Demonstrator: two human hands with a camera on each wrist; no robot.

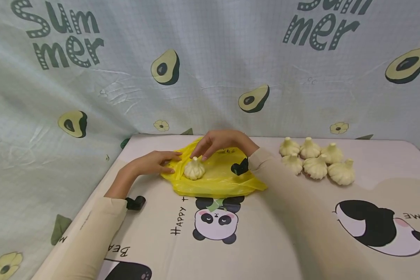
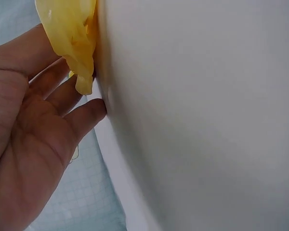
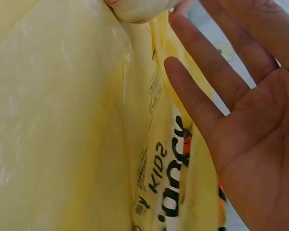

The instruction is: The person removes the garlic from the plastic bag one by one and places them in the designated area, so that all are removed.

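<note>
A pale garlic bulb (image 1: pixel 194 169) sits stem up on the left part of a yellow plastic bag (image 1: pixel 220 188), which lies flat on the table. My right hand (image 1: pixel 219 140) reaches over the bag from the right and holds this bulb near its stem with thumb and fingertips. In the right wrist view its other fingers (image 3: pixel 197 91) stretch out beside the printed bag, with part of the bulb at the top edge. My left hand (image 1: pixel 153 162) rests at the bag's left end, fingers fairly straight and spread from the thumb. A yellow fold (image 2: pixel 74 43) hangs across them in the left wrist view.
Several more garlic bulbs (image 1: pixel 315 167) stand in two rows on the table to the right. A cloth printed with pandas covers the table (image 1: pixel 266 241). Behind and to the left hangs a pale curtain (image 1: pixel 203 39) with avocado prints.
</note>
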